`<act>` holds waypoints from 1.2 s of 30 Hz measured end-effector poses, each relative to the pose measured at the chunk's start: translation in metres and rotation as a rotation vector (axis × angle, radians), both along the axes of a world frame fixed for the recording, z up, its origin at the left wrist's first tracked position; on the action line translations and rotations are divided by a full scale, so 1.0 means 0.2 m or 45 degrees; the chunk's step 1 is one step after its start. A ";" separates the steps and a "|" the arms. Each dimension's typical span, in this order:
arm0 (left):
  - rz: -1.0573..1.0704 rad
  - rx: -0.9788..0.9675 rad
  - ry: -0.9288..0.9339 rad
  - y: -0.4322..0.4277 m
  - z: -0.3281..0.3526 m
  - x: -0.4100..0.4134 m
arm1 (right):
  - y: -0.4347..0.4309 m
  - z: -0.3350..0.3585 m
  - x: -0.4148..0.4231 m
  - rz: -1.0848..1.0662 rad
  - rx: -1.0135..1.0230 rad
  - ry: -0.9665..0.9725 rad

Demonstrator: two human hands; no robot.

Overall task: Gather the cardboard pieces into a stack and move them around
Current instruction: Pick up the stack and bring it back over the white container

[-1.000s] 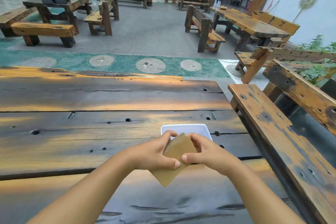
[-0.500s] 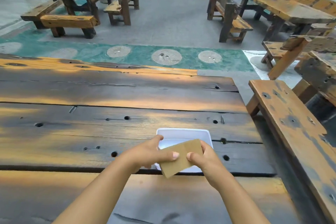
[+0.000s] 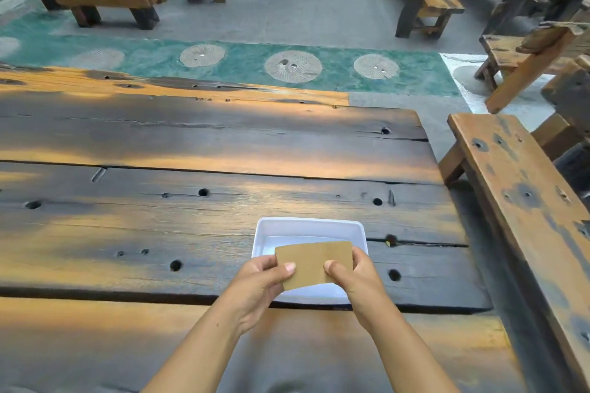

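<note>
A brown cardboard stack [image 3: 313, 262] is held flat and nearly level between both hands, just above a white rectangular tray [image 3: 309, 225] on the wooden table. My left hand [image 3: 261, 281] pinches its left edge with the thumb on top. My right hand [image 3: 354, 274] pinches the right edge the same way. The stack hides the middle of the tray. How many pieces it holds cannot be told.
The dark plank table [image 3: 159, 188] has knots and holes, and its right edge lies close to the tray. A wooden bench [image 3: 523, 201] runs along the right side. More benches and tables stand on the floor beyond.
The cardboard stack has moved forward from in front of the tray to over it and turned from a tilted diamond to level. The camera has tipped downward.
</note>
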State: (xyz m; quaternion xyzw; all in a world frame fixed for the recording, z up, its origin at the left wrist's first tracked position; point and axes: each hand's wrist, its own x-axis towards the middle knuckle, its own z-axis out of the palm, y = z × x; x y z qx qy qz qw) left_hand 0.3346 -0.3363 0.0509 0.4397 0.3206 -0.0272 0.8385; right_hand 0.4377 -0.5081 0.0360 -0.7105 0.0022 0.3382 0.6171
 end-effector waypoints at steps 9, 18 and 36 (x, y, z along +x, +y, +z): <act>-0.011 0.279 0.208 0.08 -0.20 0.25 | 0.10 -0.25 0.16 -0.041 -0.059 0.172; 0.011 0.250 0.277 0.13 -0.44 0.38 | 0.19 -0.41 0.29 -0.041 -0.248 0.191; 0.111 0.673 0.421 0.04 -0.57 0.49 | 0.25 -0.48 0.32 -0.078 -0.491 -0.083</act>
